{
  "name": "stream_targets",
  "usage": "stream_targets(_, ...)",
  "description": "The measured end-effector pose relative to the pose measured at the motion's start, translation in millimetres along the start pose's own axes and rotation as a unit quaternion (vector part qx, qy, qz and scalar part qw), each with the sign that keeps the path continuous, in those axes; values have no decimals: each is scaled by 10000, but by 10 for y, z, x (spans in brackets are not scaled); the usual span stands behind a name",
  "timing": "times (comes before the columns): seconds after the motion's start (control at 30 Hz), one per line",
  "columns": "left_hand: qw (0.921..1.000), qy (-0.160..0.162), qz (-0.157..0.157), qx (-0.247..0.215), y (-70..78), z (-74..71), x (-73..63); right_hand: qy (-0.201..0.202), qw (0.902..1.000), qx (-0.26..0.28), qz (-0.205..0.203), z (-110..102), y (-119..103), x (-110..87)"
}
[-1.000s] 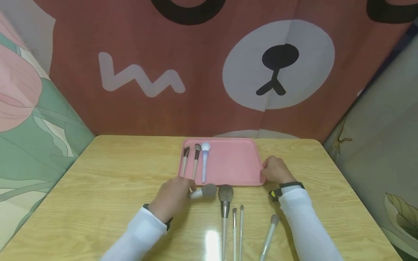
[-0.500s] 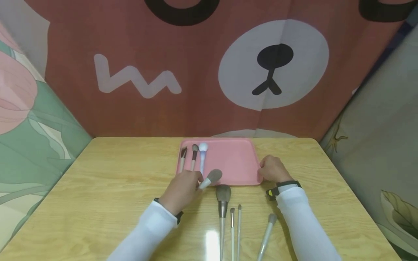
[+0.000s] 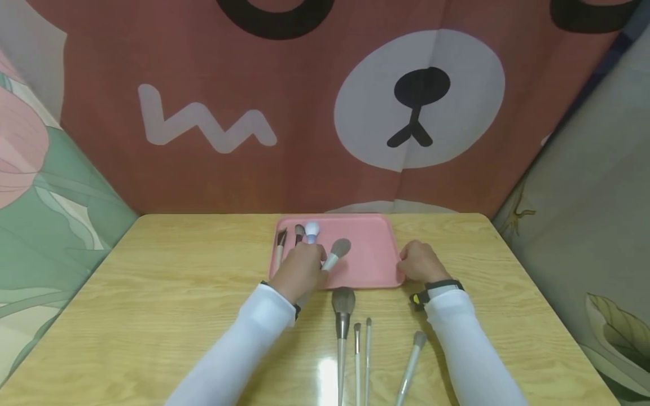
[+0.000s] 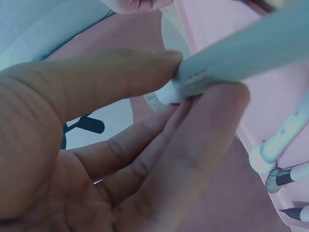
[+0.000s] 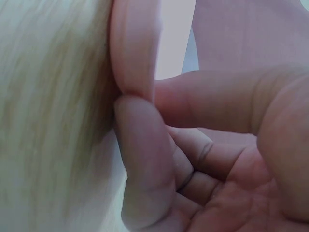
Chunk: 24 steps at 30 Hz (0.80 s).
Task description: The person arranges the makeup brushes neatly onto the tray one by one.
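A makeup brush (image 3: 341,247) with a grey head and pale handle hangs over the pink tray (image 3: 370,268). My left hand (image 3: 299,273) pinches it by the handle; the left wrist view shows the handle (image 4: 241,50) between thumb and fingers. On the tray's left side lie a dark-tipped brush (image 3: 281,241), a brown-headed brush (image 3: 299,231) and a white-headed lilac brush (image 3: 312,231), partly hidden by that hand. At the tray's right rim my right hand (image 3: 420,261) grips the edge (image 5: 135,48) between thumb and finger, as the right wrist view shows.
In front of the tray on the wooden table (image 3: 178,316) lie a large fluffy brush (image 3: 343,304), two slim brushes (image 3: 358,349) and, further right, another grey-headed brush (image 3: 412,363). A bear-print cloth (image 3: 228,180) hangs behind the table.
My left hand has carried the grey-headed brush from the tray's front edge forward and right, over the tray, and its head now points more away. My right hand stays at the rim.
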<state>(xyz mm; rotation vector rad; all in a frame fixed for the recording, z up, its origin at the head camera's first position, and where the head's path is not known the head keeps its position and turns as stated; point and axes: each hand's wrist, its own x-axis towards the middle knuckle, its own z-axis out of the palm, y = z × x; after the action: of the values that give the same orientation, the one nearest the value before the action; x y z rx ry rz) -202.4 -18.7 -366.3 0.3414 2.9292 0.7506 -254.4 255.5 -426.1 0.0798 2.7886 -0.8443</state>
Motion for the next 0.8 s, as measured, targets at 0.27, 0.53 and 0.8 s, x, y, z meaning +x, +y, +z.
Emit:
stream_targets(0.27, 9999, 89, -47, -93, 43, -9, 212, -32, 10000, 37, 21, -5, -23, -12)
stream_targets(0.53, 9996, 56, -221, -163, 17, 47, 521, -79, 9998, 58, 145, -12, -18, -13)
stream_targets(0.8, 9966, 279, -746, -224, -16, 125, 723, -43, 10000, 10, 41, -9, -9, 0)
